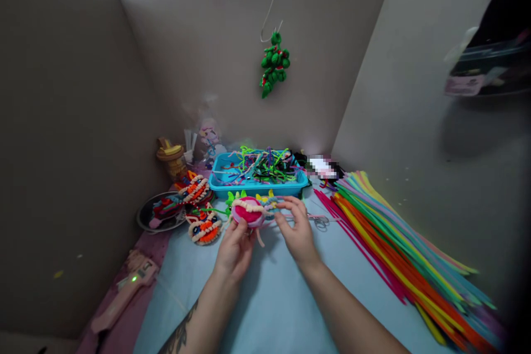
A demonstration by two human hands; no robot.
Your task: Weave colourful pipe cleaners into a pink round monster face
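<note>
My left hand (235, 251) is closed around the lower side of a rounded pink and magenta pipe-cleaner piece (249, 213) with a cream strand across its front. My right hand (299, 232) has its thumb and fingers at the right side of that piece, pinched near a light blue strand (271, 209). Whether the fingertips grip that strand or only touch it is too small to tell. A green pipe-cleaner bit (235, 197) shows behind the piece. Left of my hands lies an orange and cream pipe-cleaner figure (205, 227). Scissors (320, 222) rest just right of my right hand.
A blue tray (232, 191) of tangled pipe-cleaner scraps stands behind my hands. Bundled pipe cleaners (394, 243) cover the right side. At left are a round dish (143, 215) and a pink glue gun (124, 293). Grey panels (199, 50) enclose the table; a green ornament (275, 63) hangs there.
</note>
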